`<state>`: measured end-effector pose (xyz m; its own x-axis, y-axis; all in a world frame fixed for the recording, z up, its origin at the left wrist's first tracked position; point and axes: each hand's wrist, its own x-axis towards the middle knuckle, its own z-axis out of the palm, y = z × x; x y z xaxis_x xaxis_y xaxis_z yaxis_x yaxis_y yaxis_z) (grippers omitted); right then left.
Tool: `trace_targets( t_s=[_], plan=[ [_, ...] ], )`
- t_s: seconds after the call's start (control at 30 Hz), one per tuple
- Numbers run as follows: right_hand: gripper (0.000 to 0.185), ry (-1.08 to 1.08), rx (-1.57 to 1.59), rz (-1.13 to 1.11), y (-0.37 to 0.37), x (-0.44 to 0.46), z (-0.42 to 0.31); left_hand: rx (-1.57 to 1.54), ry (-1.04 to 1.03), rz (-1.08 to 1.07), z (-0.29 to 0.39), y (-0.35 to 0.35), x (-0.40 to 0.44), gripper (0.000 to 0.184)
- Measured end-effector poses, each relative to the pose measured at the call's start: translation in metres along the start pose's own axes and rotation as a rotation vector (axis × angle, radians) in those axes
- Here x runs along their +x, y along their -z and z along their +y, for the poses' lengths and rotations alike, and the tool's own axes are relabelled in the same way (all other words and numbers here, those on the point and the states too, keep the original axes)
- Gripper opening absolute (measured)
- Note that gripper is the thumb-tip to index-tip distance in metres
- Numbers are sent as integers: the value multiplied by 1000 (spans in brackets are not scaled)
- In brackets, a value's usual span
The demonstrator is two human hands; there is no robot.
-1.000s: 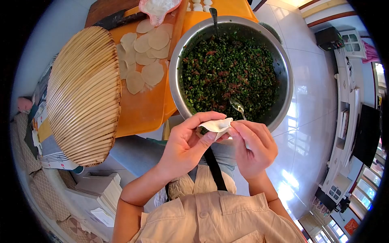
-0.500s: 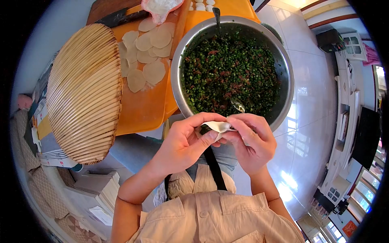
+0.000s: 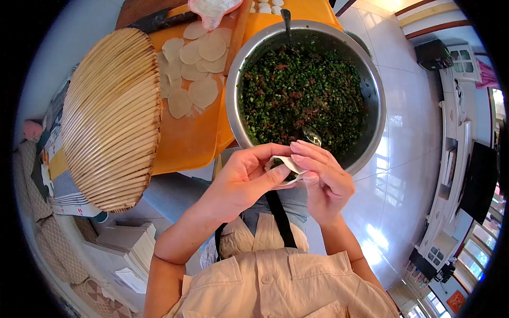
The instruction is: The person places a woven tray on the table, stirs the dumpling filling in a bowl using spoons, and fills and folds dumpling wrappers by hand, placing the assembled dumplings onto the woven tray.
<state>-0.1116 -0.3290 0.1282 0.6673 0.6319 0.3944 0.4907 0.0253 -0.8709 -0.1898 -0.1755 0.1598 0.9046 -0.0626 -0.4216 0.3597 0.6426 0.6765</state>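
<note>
Between both hands is a dumpling (image 3: 289, 165), a pale dough wrapper with green filling showing at its partly open edge. My left hand (image 3: 241, 177) cups it from the left, thumb across the front. On the other side, the fingers of my right hand (image 3: 326, 183) pinch the wrapper's right edge. Just beyond the hands stands a large steel bowl (image 3: 377, 127) of chopped green and reddish filling (image 3: 302, 90). One spoon (image 3: 312, 137) lies in the filling near my right hand, and another spoon (image 3: 287, 26) leans at the far rim.
Several round wrappers (image 3: 203, 93) lie on the orange board (image 3: 183, 151) at left. Beside them rests a ribbed woven tray (image 3: 111, 122). Farther back are a black-handled knife (image 3: 164, 22), a pink dish of flour (image 3: 213, 9) and small white dough pieces (image 3: 269, 6).
My right fingers have shifted over the top of the wrapper, and the dumpling is turned so more filling shows. The view has moved slightly.
</note>
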Motion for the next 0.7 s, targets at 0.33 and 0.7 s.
trace_targets(
  t_s=[0.33,0.7],
  plan=[
    [36,-11,-234,-40,10,3,-9,31,77,43,4,4,4,28],
    [25,120,-457,15,6,-1,-16,242,128,27,7,4,10,27]
  ],
)
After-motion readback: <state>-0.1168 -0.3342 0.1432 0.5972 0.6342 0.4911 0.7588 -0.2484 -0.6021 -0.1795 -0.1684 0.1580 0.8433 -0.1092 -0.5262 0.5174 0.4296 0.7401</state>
